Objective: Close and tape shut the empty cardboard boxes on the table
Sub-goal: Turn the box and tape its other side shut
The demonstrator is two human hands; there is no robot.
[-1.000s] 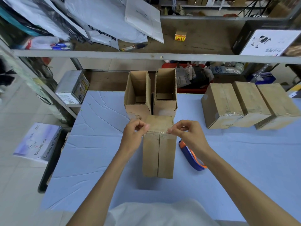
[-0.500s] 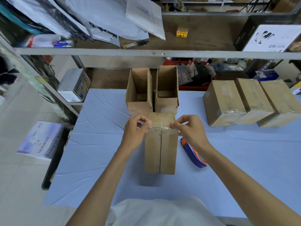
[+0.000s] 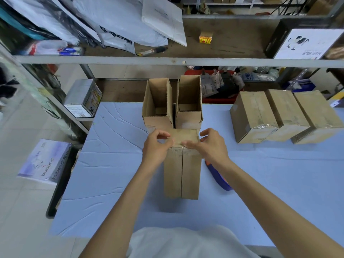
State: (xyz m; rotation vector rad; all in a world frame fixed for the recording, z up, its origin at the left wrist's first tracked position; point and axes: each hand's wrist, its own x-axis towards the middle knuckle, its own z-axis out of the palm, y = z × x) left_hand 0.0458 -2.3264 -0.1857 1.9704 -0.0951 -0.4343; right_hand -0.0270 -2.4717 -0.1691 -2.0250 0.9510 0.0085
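A closed cardboard box (image 3: pixel 181 175) lies lengthwise on the blue table (image 3: pixel 111 164) in front of me, its flap seam facing up. A strip of clear tape (image 3: pixel 177 142) lies over its far top edge. My left hand (image 3: pixel 156 148) is at that edge with curled fingers and pinches the tape's left end. My right hand (image 3: pixel 210 146) presses the strip down with outstretched fingertips, thumb raised. Behind stand two open empty boxes (image 3: pixel 158 121) (image 3: pixel 189 118), side by side.
A blue and orange tape dispenser (image 3: pixel 219 177) lies right of the box, partly under my right forearm. Three sealed boxes (image 3: pixel 253 116) sit in a row at the right. A metal shelf rail (image 3: pixel 167 60) crosses behind the table. A white carton (image 3: pixel 44 161) lies on the floor at left.
Both hands held the strip stretched across the box edge; now they have come closer together over the middle and the strip lies on the cardboard.
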